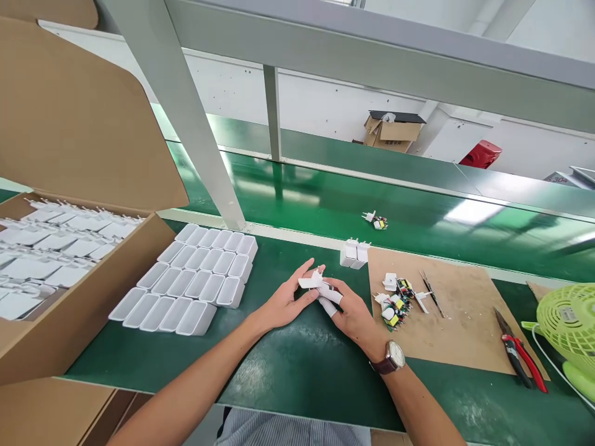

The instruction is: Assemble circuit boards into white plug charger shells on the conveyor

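Observation:
A small white plug piece with prongs is between my hands, above the front part of the green bench. My left hand grips it from the left, thumb in front and fingers behind. From the right, the fingers of my right hand close on the same piece; white covers wrap some of these fingers. The grip partly hides the piece. To the left of my hands stand rows of white open-topped plastic cases. Beyond my right hand, a pair of white plug housings stands upright.
Brown cardboard bears circuit boards, tweezers and red-black pliers. A green fan stands far right. A carton of white plug parts is left. Another board lies beyond the ledge; a metal post rises behind the cases.

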The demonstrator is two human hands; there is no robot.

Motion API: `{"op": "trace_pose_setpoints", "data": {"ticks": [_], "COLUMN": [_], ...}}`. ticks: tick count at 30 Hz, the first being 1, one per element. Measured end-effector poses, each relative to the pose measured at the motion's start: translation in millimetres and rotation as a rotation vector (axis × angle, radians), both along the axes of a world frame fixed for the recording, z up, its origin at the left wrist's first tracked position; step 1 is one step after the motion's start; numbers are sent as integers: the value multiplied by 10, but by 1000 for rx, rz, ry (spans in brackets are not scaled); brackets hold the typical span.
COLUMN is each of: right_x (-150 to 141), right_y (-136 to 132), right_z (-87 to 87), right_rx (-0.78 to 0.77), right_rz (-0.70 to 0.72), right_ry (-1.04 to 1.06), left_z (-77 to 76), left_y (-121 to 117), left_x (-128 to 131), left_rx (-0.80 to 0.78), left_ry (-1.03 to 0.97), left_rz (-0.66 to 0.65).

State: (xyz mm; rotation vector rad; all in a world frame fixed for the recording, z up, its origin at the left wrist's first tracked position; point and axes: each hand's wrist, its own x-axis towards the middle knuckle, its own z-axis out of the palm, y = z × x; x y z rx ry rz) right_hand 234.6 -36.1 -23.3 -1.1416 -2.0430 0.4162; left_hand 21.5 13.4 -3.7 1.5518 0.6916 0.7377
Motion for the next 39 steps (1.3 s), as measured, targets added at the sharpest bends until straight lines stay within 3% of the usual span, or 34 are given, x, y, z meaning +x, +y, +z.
{"op": "trace_pose_setpoints", "data": {"ticks": [7,13,17,21,27,33,39], "right_x": [15,4,-18,-40,-73,-78,-50], "right_y": [-26,35,26,-8,-35,-21,11], "right_z": [29,-78,-59,-3,-18,-49,-39], "right_rx": [9,34,117,31,-28,45,-66], "right_rz": [-58,-60,-76,-62,-81,-82,-51], "right_ry": [86,-5,2,-57,-110,-37,-93], "left_z": [-18,-30,-67,-118,-136,-94,-108], "left_y": [-49,-36,-26,-27,-2,23,43], "left_x": [-13,2,7,43,83,59,59], "left_rx": [170,194,225,271,238,196,183], "left_ry": [91,136,83,23,-72,-109,-84], "left_rz": [30,35,56,91,216,194,191]}}
